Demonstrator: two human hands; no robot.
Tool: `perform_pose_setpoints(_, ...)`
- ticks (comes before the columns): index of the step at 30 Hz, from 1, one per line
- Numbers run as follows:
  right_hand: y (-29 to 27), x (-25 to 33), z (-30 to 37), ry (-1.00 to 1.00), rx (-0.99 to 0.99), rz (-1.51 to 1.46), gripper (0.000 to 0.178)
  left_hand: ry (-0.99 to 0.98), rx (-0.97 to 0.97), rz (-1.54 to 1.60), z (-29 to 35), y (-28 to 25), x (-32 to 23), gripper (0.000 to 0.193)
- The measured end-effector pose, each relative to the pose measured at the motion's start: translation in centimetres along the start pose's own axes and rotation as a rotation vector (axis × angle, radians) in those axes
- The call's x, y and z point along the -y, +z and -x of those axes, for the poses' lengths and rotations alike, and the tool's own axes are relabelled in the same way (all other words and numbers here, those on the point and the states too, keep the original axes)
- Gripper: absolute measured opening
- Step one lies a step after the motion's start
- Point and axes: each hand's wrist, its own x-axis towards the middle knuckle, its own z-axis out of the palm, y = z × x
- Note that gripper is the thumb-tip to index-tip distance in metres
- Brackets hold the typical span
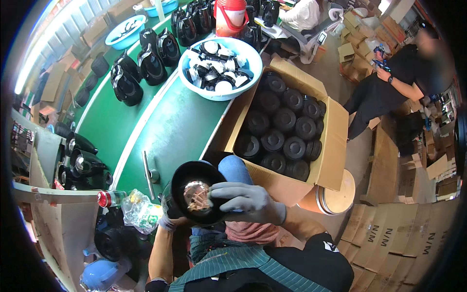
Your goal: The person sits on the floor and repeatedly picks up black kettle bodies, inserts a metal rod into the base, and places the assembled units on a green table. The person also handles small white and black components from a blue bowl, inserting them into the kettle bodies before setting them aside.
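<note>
At left, a crumpled clear plastic bag (pixel 140 210) lies near a T-shaped metal tool (pixel 148 173) on the green desk (pixel 187 126). The left hand (pixel 168 223), its forearm rising steeply from the lower edge, holds a black vessel (pixel 194 177) from its left and underside; most of its fingers are hidden behind the wall. The vessel is above the person's lap, its mouth tilted toward the viewer, with a shiny coppery surface within. The gloved right hand (pixel 248 200) enters from the right, back uppermost, fingers close together and extended leftward over the rim; their tips overlap the mouth, and whether they pinch anything cannot be told. Farther right, an open carton (pixel 334 141) contains round black pieces (pixel 284 119), the lower ones concealed.
</note>
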Motion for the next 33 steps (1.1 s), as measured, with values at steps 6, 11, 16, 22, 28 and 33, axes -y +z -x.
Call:
perform_pose_setpoints(6, -4.5, -7.5, -6.5, 0.175, 0.006, -0.017, 0.041, -0.243, -0.206, 1.281, 4.1, 0.8, 12.5, 0.048)
perform_pose_setpoints(11, -18.2, -28.3, -11.7, 0.894, -0.08, 1.193, 0.084, -0.381, -0.327, 2.516, 3.1, 0.6, 17.3, 0.042)
perform_pose_setpoints(16, -19.4, -32.6, -17.4, 1.305, 0.437, 1.206, 0.11, -0.424, -0.408, 2.794, 6.4, -0.9, 16.2, 0.037)
perform_pose_setpoints(22, -18.4, -34.7, -17.4, 0.908, 0.241, 1.586, 0.084, -0.407, -0.278, 2.013, 4.7, 0.1, 13.8, 0.038)
perform_pose_setpoints(28, -19.3, -37.3, -17.4, 0.598, 0.443, 1.464, 0.039, -0.408, -0.107, 1.516, 1.7, 1.5, 10.3, 0.039)
perform_pose_setpoints(33, -21.4, -34.0, -17.4, 0.803, 0.148, 0.786, 0.075, -0.409, -0.09, 1.426, 1.5, 2.6, 8.9, 0.039)
